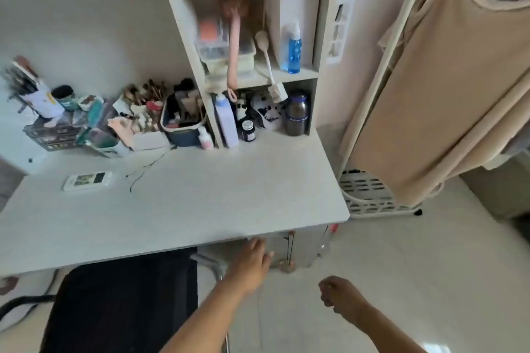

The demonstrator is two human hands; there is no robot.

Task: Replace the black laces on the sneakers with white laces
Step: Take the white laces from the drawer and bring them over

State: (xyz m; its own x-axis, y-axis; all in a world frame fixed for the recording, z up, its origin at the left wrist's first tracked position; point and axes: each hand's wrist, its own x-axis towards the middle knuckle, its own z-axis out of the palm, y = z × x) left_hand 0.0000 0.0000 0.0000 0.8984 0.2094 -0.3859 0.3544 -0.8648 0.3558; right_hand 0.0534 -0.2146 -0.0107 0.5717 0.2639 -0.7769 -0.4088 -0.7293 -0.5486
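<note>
White desk in a cluttered room, no sneakers visible; your left hand is relaxed open, right hand loosely curled, empty.

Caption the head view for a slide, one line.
Left hand reaches under the desk edge, right hand loosely curled over the floor; no sneakers in view.

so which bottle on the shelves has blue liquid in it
The clear bottle on the middle shelf, beside the white paper bag. Blue fills its lower half; the bottles on the desk level below are white, pink or dark.
</note>
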